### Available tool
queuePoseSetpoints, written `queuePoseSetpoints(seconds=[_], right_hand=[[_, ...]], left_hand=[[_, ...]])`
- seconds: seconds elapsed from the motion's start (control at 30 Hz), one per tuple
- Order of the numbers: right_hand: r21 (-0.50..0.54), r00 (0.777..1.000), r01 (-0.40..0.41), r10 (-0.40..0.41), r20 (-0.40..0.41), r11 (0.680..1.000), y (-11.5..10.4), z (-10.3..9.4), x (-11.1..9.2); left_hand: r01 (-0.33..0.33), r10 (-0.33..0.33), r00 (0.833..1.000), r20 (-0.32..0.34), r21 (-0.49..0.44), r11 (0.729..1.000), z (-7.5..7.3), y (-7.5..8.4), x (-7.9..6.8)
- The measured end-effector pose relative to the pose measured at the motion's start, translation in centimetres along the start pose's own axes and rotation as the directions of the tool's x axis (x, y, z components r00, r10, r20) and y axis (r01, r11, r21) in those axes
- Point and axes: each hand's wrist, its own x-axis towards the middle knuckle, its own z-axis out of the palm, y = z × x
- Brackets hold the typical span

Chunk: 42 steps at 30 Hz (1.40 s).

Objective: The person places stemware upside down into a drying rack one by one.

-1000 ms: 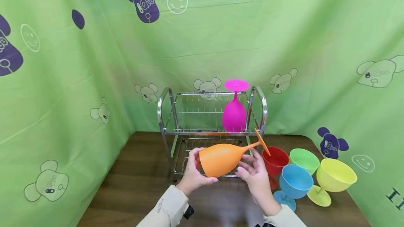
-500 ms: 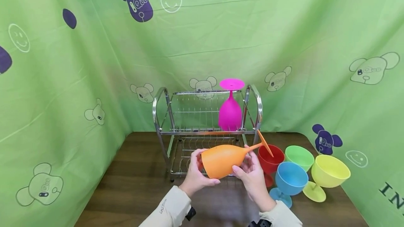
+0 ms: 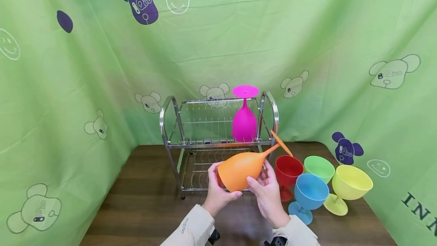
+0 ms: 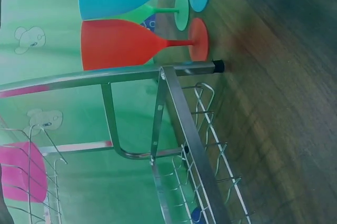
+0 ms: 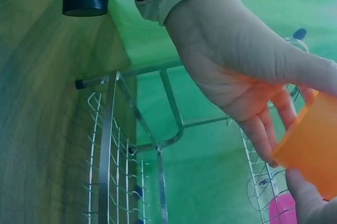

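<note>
An orange goblet (image 3: pixel 240 171) is held tilted in the air between both hands, its rim toward the lower left and its foot toward the upper right. My left hand (image 3: pixel 218 194) grips the bowl at the rim, thumb underneath. With its thumb against the near side of the bowl and fingers behind, my right hand (image 3: pixel 268 196) holds the other end, close to the stem. In the right wrist view the left hand (image 5: pixel 226 60) is at the orange rim (image 5: pixel 303 134), and the right thumb (image 5: pixel 303 190) touches the bowl. Neither hand shows clearly in the left wrist view.
Behind the hands stands a two-tier metal rack (image 3: pixel 218 145), with an upside-down magenta goblet (image 3: pixel 244 124) on its upper tier. Red (image 3: pixel 288 168), blue (image 3: pixel 310 191), green (image 3: pixel 319 167) and yellow (image 3: pixel 351 181) goblets stand upright on the wooden table (image 3: pixel 136 200) at right.
The right hand has closed from loose fingers near the stem to a hold on the bowl. The orange goblet's foot has tipped further upward. The head view has shifted slightly right.
</note>
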Motion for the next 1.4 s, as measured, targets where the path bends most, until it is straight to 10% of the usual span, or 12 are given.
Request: queuePoseSetpoints(seconds=[0.43,0.73,0.87,1.2,1.4], right_hand=[[-0.294,0.989,0.087,-0.118,-0.091,0.952,-1.0,0.7,0.5],[-0.335,0.967,0.232,-0.255,-0.024,0.913,-2.5,0.9,1.3],[-0.299,0.953,0.293,-0.303,0.013,0.908,-3.6,1.2,2.2],[-0.27,0.927,0.375,-0.366,0.083,0.887,-5.4,3.5,5.2],[-0.241,0.907,0.419,-0.417,0.061,0.876,-6.1,5.9,7.1]], left_hand=[[-0.083,0.083,0.996,0.032,0.004,0.997,0.8,-0.3,0.5],[-0.225,0.237,0.97,-0.063,0.149,0.963,-2.3,0.9,1.6],[-0.239,0.302,0.928,-0.217,0.273,0.932,-3.9,1.7,2.8],[-0.22,0.417,0.747,-0.517,0.4,0.89,-8.3,4.0,4.9],[0.027,0.265,0.742,-0.615,0.422,0.906,-10.8,4.7,4.6]])
